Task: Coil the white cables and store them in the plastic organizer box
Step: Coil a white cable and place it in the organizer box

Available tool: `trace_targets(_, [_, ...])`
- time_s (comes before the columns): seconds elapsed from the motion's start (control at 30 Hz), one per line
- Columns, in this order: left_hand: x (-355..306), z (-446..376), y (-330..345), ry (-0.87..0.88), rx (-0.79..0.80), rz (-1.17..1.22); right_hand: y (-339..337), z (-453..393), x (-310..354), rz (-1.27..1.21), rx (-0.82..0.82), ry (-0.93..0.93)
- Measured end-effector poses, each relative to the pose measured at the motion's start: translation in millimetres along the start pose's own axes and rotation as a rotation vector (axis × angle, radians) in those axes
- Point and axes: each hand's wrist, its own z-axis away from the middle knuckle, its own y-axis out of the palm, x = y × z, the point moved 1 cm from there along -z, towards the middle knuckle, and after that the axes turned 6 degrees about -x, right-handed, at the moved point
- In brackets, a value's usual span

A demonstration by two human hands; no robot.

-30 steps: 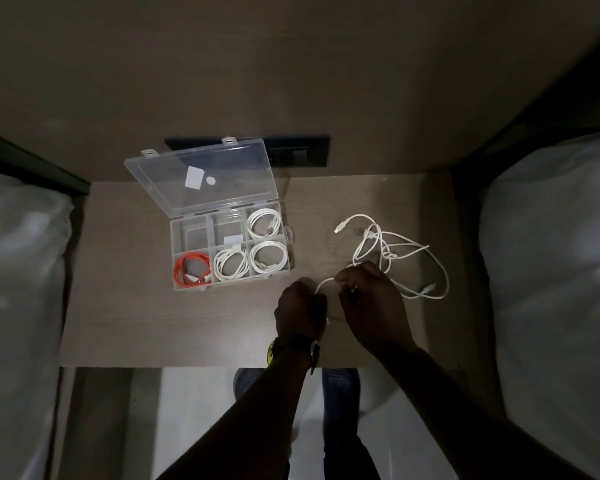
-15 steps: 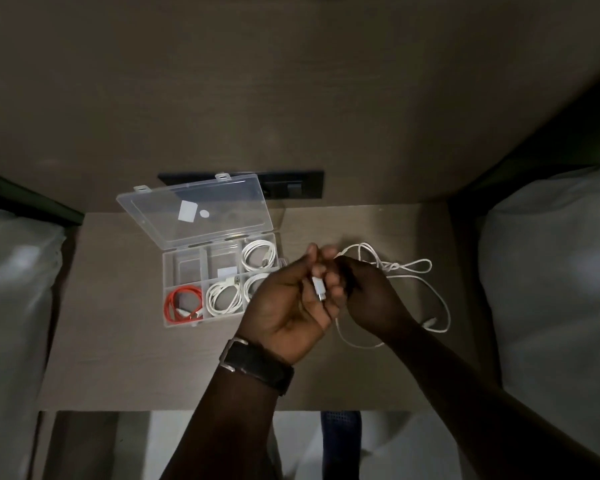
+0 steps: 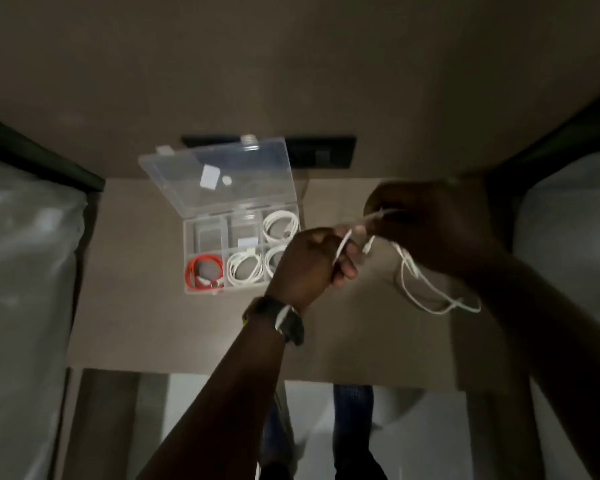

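Note:
A loose white cable (image 3: 426, 292) hangs in loops from both my hands above the right half of the small table (image 3: 146, 306). My left hand (image 3: 309, 265) grips one end of it, just right of the clear plastic organizer box (image 3: 207, 237). My right hand (image 3: 426, 226) pinches the same cable higher up and farther right. The box lid (image 3: 222, 178) stands open. Three coiled white cables (image 3: 280, 225) fill the right compartments, one partly hidden by my left hand. A coiled red cable (image 3: 204, 271) lies in the front left compartment.
White bedding flanks the table on the left (image 3: 25, 271) and right (image 3: 568, 237). A dark socket panel (image 3: 323, 155) sits on the wall behind the box. Below the table's front edge I see the floor and a person's legs in jeans (image 3: 352, 427).
Both hands rose off the table with the white cable and moved apart, the right going up and right. The cable's loops lifted off the tabletop. The camera view shifted.

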Motion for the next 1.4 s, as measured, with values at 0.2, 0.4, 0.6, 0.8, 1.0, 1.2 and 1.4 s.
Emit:
trace_targets(0.2, [-4.0, 9.0, -10.1, -0.336, 0.266, 0.863, 41.2, -10.6, -38.0, -0.309, -0.040, 0.213])
trace_targets(0.4, [-12.4, -1.6, -27.5, -0.155, 0.025, 1.307, 84.4, 25.4, -41.6, -0.149, 0.216, 0.160])
trace_targets(0.6, [8.6, -12.2, -23.8, 0.158, -0.261, 0.161, 65.0, 12.7, -16.8, 0.073, 0.313, -0.130])
trace_targets(0.8, [8.9, -5.4, -11.2, -0.293, 0.108, 0.338, 45.0, -19.9, -16.1, -0.107, 0.261, -0.030])
trace_targets(1.0, [-11.4, -6.0, -32.8, -0.359, 0.224, 1.025, 52.1, -15.2, -41.2, -0.336, 0.126, 0.185])
trace_targets(1.2, [-23.1, -10.3, -51.4, 0.062, -0.092, 1.340, 46.0, 16.2, -49.8, 0.162, 0.224, 0.028])
trace_targets(1.4, [-6.4, -14.1, -22.9, 0.379, -0.264, -0.110, 26.1, 30.0, -23.8, 0.051, 0.231, -0.200])
